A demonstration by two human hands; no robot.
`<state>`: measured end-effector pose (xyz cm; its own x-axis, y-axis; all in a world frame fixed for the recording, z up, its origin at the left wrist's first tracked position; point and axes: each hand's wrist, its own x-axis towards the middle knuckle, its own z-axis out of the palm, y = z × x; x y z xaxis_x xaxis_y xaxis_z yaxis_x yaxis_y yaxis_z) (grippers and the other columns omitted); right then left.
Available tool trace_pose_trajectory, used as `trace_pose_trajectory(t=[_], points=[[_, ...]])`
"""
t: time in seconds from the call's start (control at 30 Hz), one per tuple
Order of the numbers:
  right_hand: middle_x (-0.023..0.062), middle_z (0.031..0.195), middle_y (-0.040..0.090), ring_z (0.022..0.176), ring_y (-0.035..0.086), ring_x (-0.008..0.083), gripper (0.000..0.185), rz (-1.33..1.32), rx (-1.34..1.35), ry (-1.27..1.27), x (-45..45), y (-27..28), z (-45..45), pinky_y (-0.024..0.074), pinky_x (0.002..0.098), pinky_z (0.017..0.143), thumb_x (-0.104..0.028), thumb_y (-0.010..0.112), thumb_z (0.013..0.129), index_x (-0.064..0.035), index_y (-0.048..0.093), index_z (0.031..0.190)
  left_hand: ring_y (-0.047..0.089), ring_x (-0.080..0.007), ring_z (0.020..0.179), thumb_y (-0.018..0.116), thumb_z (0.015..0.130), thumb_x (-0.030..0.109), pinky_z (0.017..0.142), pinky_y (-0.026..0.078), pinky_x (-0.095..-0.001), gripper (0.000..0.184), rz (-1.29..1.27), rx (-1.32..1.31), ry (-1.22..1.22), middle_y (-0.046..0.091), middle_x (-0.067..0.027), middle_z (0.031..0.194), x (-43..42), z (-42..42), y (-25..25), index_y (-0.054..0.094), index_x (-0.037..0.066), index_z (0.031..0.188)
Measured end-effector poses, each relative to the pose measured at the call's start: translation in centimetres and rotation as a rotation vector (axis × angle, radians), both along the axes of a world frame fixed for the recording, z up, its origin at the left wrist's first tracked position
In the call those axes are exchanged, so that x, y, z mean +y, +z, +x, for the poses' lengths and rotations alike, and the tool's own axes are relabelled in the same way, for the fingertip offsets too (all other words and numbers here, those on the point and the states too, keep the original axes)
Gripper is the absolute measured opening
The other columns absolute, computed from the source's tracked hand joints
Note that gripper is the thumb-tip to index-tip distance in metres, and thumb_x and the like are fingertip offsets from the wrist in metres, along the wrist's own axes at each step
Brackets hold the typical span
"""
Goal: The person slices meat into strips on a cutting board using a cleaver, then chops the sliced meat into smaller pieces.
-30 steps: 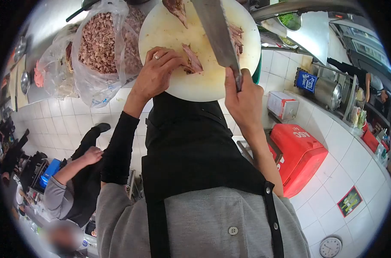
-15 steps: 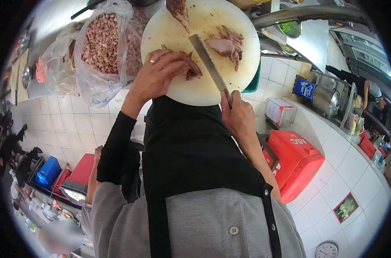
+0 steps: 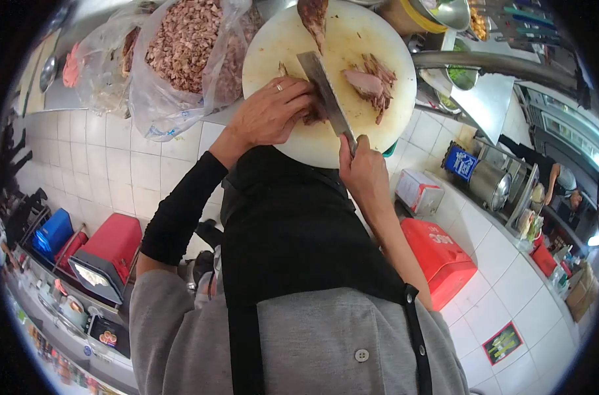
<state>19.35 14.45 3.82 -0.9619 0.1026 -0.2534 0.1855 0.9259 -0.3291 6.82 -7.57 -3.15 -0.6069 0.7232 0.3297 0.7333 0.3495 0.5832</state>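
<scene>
On a round white cutting board point(image 3: 339, 148), my left hand point(image 3: 273, 113) presses its curled fingers on a piece of cooked meat point(image 3: 318, 114), which they partly hide. My right hand point(image 3: 366, 172) grips the handle of a cleaver point(image 3: 330, 99). The blade lies slantwise across the board, right beside the meat and my left fingertips; whether it has cut in, I cannot tell. A pile of pulled meat point(image 3: 373, 85) lies right of the blade. Another dark, browned piece of meat point(image 3: 312, 20) rests at the board's far edge.
Left of the board is a clear plastic bag point(image 3: 158, 108) full of diced meat point(image 3: 184, 49). A metal rail point(image 3: 484, 62) runs at the right, near a bowl of chopped greens point(image 3: 463, 76). A red bin point(image 3: 438, 260) stands low right. Another person point(image 3: 559, 174) is at far right.
The cleaver has come left, closer to the meat and my left fingers. My view has shifted, so the board appears farther right. The person at lower left is out of view.
</scene>
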Motion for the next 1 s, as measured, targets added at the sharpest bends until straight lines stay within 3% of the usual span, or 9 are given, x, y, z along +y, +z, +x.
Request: trace_pose_trajectory(t=[0.17,0.37,0.5,0.6,0.7,0.8,0.87,0.93,1.0], points=[[0.0259,0.060,0.066,0.056,0.070,0.0448,0.043,0.089,-0.020,0.028,-0.6,0.7,0.1,0.0569,0.0519,0.049,-0.035,0.059,0.111,0.0008,0.056,0.087,0.060,-0.0389,0.126,0.070,0.091,0.010,0.113,0.047,-0.0488,0.031,-0.020,-0.016,-0.001,0.063,-0.0156,0.134,-0.1,0.6,0.1,0.067,0.005,0.121],[0.0234,0.060,0.066,0.055,0.071,0.0420,0.044,0.124,0.090,0.041,-1.4,-1.1,-2.0,0.0576,0.0484,0.049,-0.038,0.058,0.111,-0.0001,0.058,0.089,0.062,-0.0343,0.120,0.070,0.091,0.010,0.107,0.049,-0.0467,0.033,0.023,0.028,0.064,0.064,-0.0149,0.129,0.4,0.7,0.0,0.065,0.003,0.123],[0.0227,0.058,0.066,0.054,0.070,0.0443,0.044,0.087,0.128,0.078,-1.5,-1.4,-2.4,0.0574,0.0492,0.048,-0.039,0.057,0.111,0.0005,0.059,0.091,0.063,-0.0341,0.118,0.069,0.092,0.009,0.104,0.051,-0.0461,0.054,0.221,0.010,0.126,0.062,-0.0149,0.127,0.2,1.2,-0.3,0.061,0.013,0.145],[0.0273,0.079,0.071,0.074,0.076,0.0427,0.039,0.045,-0.060,0.073,-1.8,0.1,-2.3,0.0610,0.0497,0.061,-0.036,0.061,0.109,0.0003,0.059,0.094,0.062,-0.0351,0.119,0.069,0.093,0.006,0.103,0.052,-0.0452,0.067,0.143,-0.027,0.183,0.060,-0.0153,0.129,0.4,1.7,0.2,0.056,0.022,0.156],[0.0264,0.105,0.068,0.095,0.074,0.0390,0.030,0.048,0.251,0.087,-2.9,2.6,-1.8,0.0609,0.0491,0.076,-0.029,0.066,0.105,-0.0017,0.060,0.097,0.060,-0.0379,0.122,0.068,0.093,0.002,0.105,0.053,-0.0451,0.070,0.106,0.014,0.171,0.057,-0.0173,0.134,0.6,1.2,0.6,0.055,0.025,0.158],[0.0165,0.111,0.062,0.104,0.066,0.0359,0.019,-0.327,0.447,0.465,-5.4,6.9,-2.7,0.0555,0.0460,0.084,-0.019,0.068,0.103,-0.0011,0.062,0.105,0.060,-0.0358,0.120,0.069,0.092,0.004,0.103,0.053,-0.0450,0.070,0.108,0.048,0.194,0.058,-0.0154,0.133,0.5,1.4,0.5,0.056,0.029,0.157],[0.0138,0.108,0.062,0.096,0.066,0.0343,0.012,-0.704,0.389,0.743,-9.0,7.6,-3.1,0.0563,0.0433,0.082,-0.013,0.066,0.101,-0.0022,0.062,0.103,0.061,-0.0331,0.118,0.071,0.091,0.008,0.101,0.054,-0.0461,0.072,0.097,0.044,0.240,0.059,-0.0119,0.133,0.8,1.7,0.9,0.056,0.034,0.157],[0.0147,0.106,0.061,0.097,0.066,0.0340,0.009,-0.921,0.102,0.913,-13.1,8.4,-3.0,0.0565,0.0441,0.082,-0.009,0.066,0.099,-0.0017,0.062,0.102,0.060,-0.0359,0.120,0.072,0.091,0.008,0.103,0.053,-0.0471,0.072,0.141,0.066,0.193,0.060,-0.0138,0.132,0.7,1.1,0.2,0.056,0.034,0.156],[0.0150,0.104,0.060,0.098,0.067,0.0343,0.010,-1.030,0.004,1.095,-16.4,8.3,-2.6,0.0572,0.0447,0.081,-0.008,0.066,0.098,0.0002,0.061,0.100,0.061,-0.0369,0.119,0.072,0.090,0.008,0.103,0.053,-0.0472,0.073,0.124,0.061,0.188,0.060,-0.0146,0.131,0.8,1.0,0.1,0.055,0.034,0.157]])
